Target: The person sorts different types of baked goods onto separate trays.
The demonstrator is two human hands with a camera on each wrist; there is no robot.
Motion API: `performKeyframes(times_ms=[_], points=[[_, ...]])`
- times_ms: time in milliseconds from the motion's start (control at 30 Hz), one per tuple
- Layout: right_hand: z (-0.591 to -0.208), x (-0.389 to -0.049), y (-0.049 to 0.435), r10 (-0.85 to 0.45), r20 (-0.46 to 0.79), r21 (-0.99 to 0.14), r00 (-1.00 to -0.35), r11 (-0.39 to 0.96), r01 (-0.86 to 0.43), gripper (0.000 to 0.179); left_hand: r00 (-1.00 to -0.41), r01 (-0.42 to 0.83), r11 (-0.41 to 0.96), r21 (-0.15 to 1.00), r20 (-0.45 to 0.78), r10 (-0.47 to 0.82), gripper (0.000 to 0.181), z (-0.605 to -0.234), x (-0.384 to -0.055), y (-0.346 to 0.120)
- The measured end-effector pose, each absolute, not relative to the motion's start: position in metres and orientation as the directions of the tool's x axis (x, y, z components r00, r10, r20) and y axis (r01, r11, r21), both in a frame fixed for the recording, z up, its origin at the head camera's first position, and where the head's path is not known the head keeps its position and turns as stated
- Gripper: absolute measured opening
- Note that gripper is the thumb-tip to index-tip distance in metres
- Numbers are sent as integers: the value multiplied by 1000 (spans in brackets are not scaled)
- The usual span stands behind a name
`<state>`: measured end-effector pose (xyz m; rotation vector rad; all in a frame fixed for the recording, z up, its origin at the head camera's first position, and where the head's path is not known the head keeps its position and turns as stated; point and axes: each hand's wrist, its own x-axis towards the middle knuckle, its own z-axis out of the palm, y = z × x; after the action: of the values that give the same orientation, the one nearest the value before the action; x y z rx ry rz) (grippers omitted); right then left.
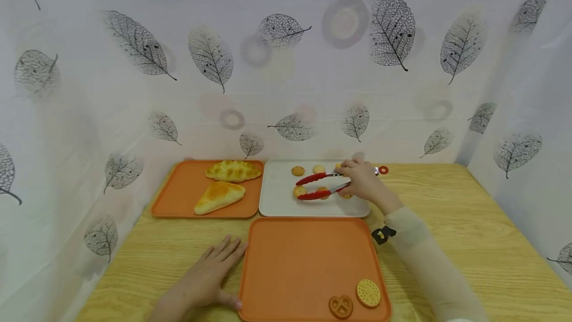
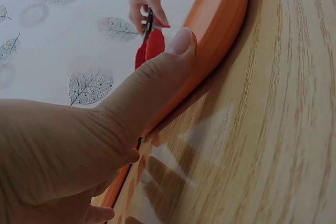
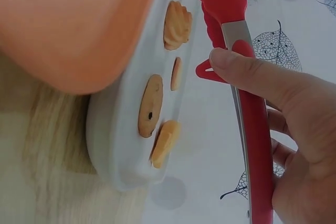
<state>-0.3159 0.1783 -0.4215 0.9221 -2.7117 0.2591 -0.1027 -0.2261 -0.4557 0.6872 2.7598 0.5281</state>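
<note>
My right hand holds a pair of metal tongs with red grips and red tips. The tongs' tips are spread apart over the white tray, with nothing between them. Several small cookies lie on that tray, among them a round cookie and a shell-shaped cookie; the hand and tongs hide some of them. My left hand is spread beside the front orange tray, its thumb and a fingertip touching the left rim.
A heart-shaped pretzel and a round yellow cracker lie in the front tray's lower right corner. On the back left orange tray are a braided bread and a triangular pastry. A leaf-patterned curtain surrounds the wooden table.
</note>
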Motion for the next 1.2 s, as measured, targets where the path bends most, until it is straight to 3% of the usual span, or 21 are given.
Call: performKeyframes(times_ms=[633, 1200], points=[[-428, -315, 178, -533, 277, -82, -800, 816, -572, 63, -856, 402, 825, 397, -158, 493, 122, -458, -103, -227], [-412, -274, 221, -562, 461, -43, -687, 759, -650, 64, -858, 416, 826, 381, -135, 495, 122, -459, -103, -227]])
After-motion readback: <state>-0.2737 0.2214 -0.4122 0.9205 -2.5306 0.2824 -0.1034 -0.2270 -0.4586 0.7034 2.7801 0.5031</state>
